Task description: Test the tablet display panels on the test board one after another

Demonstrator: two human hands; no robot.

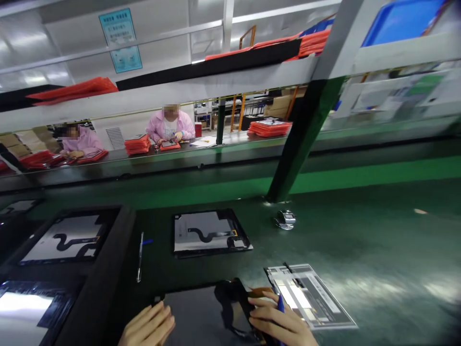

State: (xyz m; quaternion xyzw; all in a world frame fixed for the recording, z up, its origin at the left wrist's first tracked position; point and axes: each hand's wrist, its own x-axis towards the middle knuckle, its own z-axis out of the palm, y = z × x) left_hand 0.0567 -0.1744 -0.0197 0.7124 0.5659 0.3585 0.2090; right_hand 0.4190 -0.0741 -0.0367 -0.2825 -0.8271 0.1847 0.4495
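Observation:
A dark tablet display panel (201,312) lies before me at the bottom edge, its back up, with a black flex cable (226,300) curving along its right part. My left hand (149,327) is closed at the panel's left edge, fingers together. At the right edge, the bent fingers of my right hand (275,319) press on the panel near a brown flex strip (262,291). A slim blue tool (281,305) shows between those fingers; its exact kind is partly hidden. Right of this hand lies a flat grey-and-white printed sheet or plate (317,298).
Another display panel (207,233) lies farther back. Black foam trays (118,240) with panels stand at left, beside a pen (140,257). A shiny metal tape-dispenser-like object (285,219) sits near a dark post (298,139). Across the bench, two people (170,125) work beside red stacks (268,128).

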